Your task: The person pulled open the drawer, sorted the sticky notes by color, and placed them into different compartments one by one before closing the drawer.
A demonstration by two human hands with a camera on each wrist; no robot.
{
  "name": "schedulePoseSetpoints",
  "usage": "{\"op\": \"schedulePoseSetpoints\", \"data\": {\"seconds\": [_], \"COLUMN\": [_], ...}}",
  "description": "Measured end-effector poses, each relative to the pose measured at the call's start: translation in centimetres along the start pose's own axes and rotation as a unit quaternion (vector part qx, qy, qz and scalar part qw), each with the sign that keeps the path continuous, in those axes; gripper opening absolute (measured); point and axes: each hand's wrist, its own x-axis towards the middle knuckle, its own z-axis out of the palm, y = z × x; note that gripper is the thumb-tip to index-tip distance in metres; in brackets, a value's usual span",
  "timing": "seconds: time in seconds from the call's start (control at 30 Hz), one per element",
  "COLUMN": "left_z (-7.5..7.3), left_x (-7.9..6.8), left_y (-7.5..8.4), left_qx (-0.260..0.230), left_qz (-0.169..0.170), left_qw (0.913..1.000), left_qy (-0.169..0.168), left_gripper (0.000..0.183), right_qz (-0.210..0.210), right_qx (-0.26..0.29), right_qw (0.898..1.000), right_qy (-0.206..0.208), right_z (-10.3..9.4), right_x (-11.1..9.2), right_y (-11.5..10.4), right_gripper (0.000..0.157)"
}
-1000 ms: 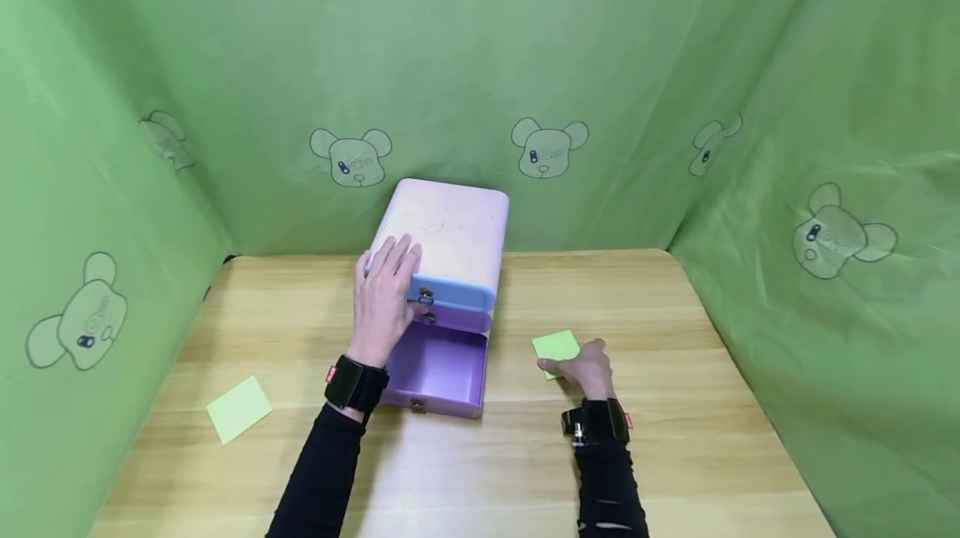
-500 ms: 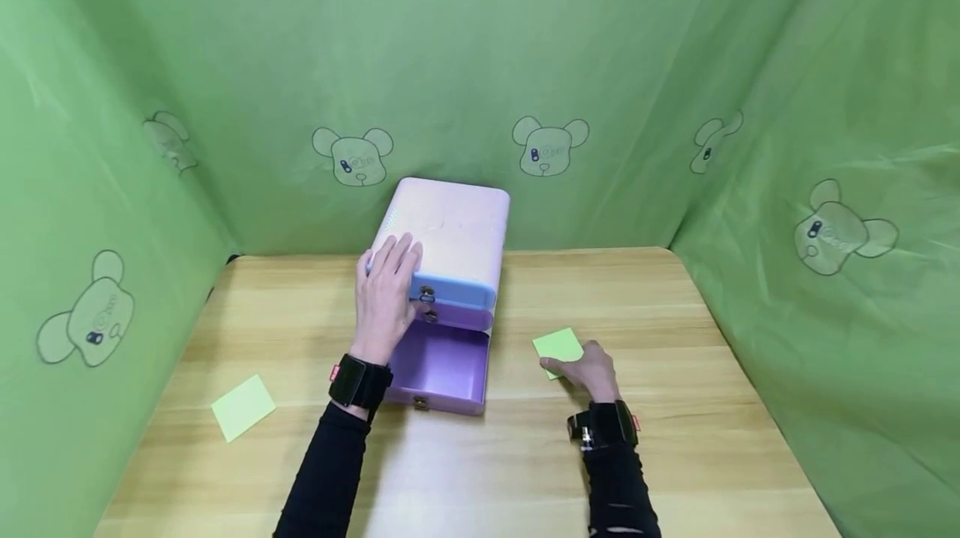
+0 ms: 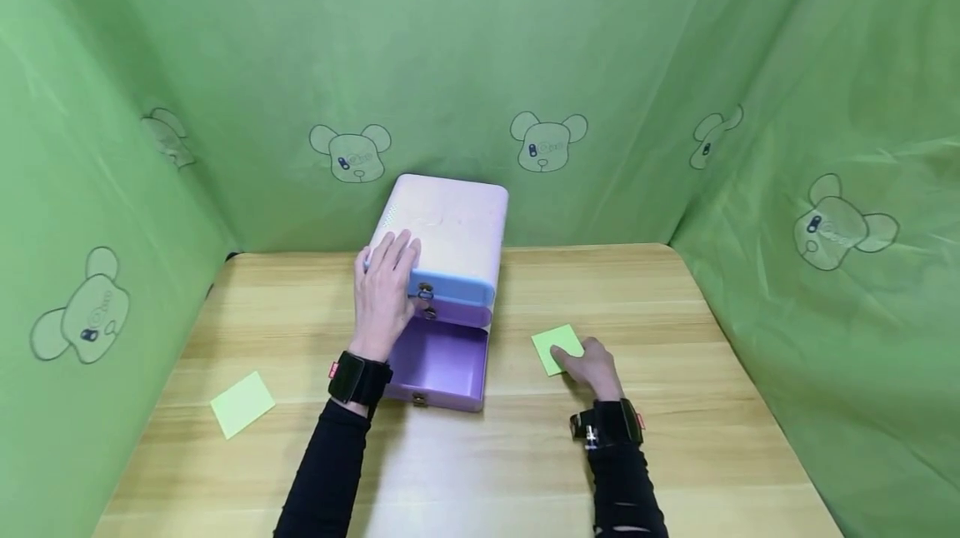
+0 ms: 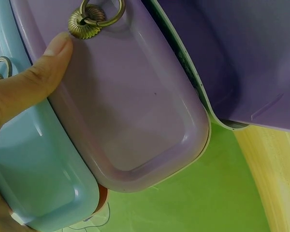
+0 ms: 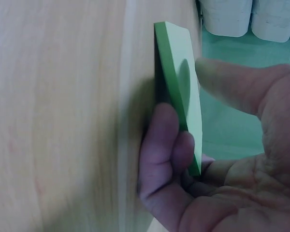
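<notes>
My left hand point(image 3: 384, 301) holds the front left corner of a small drawer cabinet point(image 3: 450, 226), its fingers lying over the pale pink top. In the left wrist view, the thumb lies across the blue drawer front point(image 4: 43, 179) and reaches the purple drawer front point(image 4: 140, 111), beside a brass ring pull point(image 4: 87, 21). Below, a purple bottom drawer point(image 3: 442, 359) stands pulled out with nothing visible inside. To the right, my right hand point(image 3: 592, 367) holds a green sticky note pad point(image 3: 557, 345). The right wrist view shows fingers curled under the tilted pad point(image 5: 183, 82), the thumb raised above its face.
A second pale green pad point(image 3: 242, 405) lies at the left of the wooden table point(image 3: 510, 471). Green cloth point(image 3: 450, 47) with bear-head drawings surrounds the table on three sides. White rounded objects point(image 5: 227, 17) show at the right wrist view's upper edge.
My right thumb has shifted from the pad's near edge to over its face. The left hand keeps its place on the cabinet, and the drawer is unchanged.
</notes>
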Motion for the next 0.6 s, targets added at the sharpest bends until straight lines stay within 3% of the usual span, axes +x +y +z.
{"op": "schedulePoseSetpoints", "data": {"seconds": [0.33,0.6], "left_z": [-0.13,-0.23], "left_x": [-0.05,-0.15], "left_y": [0.11,0.06], "left_qx": [-0.006,-0.010], "left_qz": [-0.002,-0.003], "left_qw": [1.0000,0.9999], "left_qy": [-0.002,-0.002], "left_gripper": [0.100,0.099], "right_qz": [0.002,0.004], "right_qx": [0.000,0.016], "right_qw": [1.000,1.000], "right_qy": [0.011,-0.008], "right_z": [-0.16,-0.11], "right_x": [-0.05,-0.43], "right_y": [-0.03,-0.01], "right_gripper": [0.052,0.045]}}
